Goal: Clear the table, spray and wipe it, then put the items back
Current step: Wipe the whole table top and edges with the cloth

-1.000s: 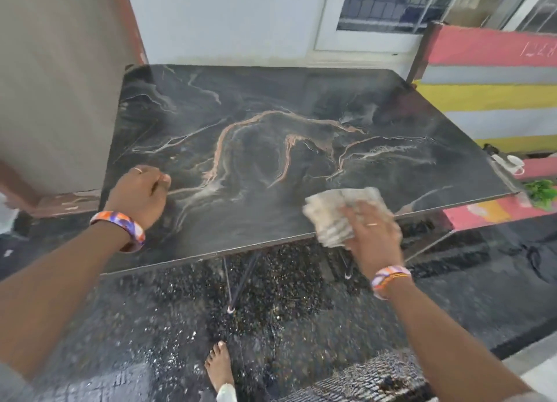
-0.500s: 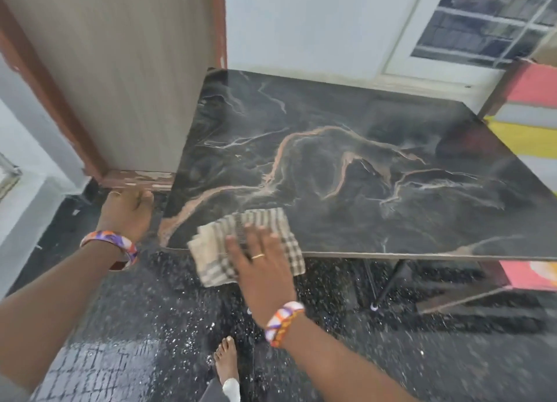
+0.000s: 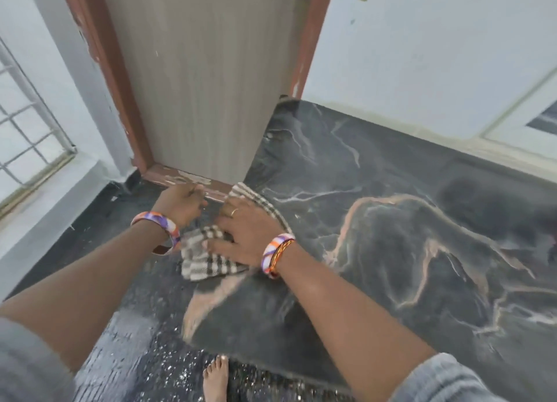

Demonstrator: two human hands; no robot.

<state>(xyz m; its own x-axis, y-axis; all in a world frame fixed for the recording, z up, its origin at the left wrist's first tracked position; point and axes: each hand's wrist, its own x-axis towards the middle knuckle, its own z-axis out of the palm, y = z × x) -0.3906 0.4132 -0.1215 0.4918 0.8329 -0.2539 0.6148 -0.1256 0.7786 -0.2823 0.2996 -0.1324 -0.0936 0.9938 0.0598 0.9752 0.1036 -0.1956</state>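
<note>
Worktop (image 3: 391,251) wiping has run from the near right edge to the left edge, where the checked cloth (image 3: 208,260) now lies under the flat, pressing right hand (image 3: 247,233). Left hand (image 3: 180,202) hangs curled beside it, its grasp unclear. Items remain off.

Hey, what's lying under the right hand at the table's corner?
A checked cloth lies under the right hand, whose fingers press it flat on the dark marble table. The left hand sits beside it. The table surface beneath the cloth is covered.
</note>
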